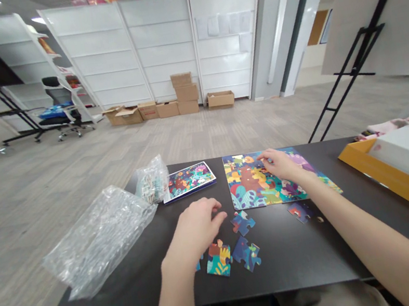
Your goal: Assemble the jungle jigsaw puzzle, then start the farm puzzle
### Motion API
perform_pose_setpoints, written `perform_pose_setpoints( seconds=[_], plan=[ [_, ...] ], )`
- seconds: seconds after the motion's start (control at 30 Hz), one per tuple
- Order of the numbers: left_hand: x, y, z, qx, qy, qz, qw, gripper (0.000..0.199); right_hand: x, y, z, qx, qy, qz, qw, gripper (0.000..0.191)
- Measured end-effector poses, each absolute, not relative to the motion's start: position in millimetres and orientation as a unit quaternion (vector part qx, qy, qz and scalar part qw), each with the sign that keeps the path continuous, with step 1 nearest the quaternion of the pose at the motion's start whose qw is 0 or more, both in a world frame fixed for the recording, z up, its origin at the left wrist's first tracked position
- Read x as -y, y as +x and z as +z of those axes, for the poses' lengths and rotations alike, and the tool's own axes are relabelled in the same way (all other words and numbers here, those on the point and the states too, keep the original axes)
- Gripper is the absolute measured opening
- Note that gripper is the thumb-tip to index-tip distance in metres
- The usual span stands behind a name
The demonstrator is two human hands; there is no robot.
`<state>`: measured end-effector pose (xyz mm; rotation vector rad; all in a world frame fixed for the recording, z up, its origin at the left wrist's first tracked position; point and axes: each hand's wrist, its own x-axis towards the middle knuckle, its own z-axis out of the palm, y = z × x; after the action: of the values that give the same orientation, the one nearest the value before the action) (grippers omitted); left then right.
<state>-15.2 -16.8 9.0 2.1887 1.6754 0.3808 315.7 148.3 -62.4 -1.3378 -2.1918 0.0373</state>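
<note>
A colourful jigsaw puzzle, largely joined, lies on the black table. My right hand is over its upper middle, fingers bent toward the surface; whether they pinch a piece is too small to tell. My left hand hovers left of the loose pieces, thumb and fingers apart, holding nothing. Near it are a blue and red piece, a dark blue piece and a teal and yellow piece; another is partly hidden under the hand. A dark piece with red lies below the puzzle, near my right forearm.
A picture card lies behind my left hand, beside a clear bag with contents. Crumpled clear plastic covers the table's left end. A yellow and white box stands at the right. The table's front edge is near my lap.
</note>
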Motion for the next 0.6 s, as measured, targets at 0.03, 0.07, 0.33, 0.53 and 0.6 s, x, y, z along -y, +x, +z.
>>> perform_pose_setpoints(
  seconds=[0.03, 0.07, 0.33, 0.53, 0.6],
  plan=[
    [18.5, -5.2, 8.0, -0.585, 0.782, 0.128, 0.173, 0.025, -148.1, 315.5, -62.4, 0.82, -0.498, 0.011, 0.281, 0.03],
    [19.6, 4.1, 6.8, -0.579, 0.789, 0.117, 0.168, 0.024, -147.9, 315.3, -62.4, 0.821, -0.497, 0.009, 0.28, 0.029],
    [12.9, -5.4, 10.2, -0.582, 0.787, 0.118, 0.164, 0.022, -144.6, 317.4, -59.4, 0.817, -0.495, 0.001, 0.297, 0.026],
    [21.0, -73.1, 16.2, -0.65, 0.705, 0.099, 0.267, 0.019, -140.9, 317.6, -50.1, 0.815, -0.494, -0.001, 0.303, 0.025],
    [26.1, -80.3, 12.9, -0.657, 0.681, 0.077, 0.316, 0.017, -139.9, 316.5, -48.3, 0.813, -0.496, -0.002, 0.305, 0.025]
  ],
)
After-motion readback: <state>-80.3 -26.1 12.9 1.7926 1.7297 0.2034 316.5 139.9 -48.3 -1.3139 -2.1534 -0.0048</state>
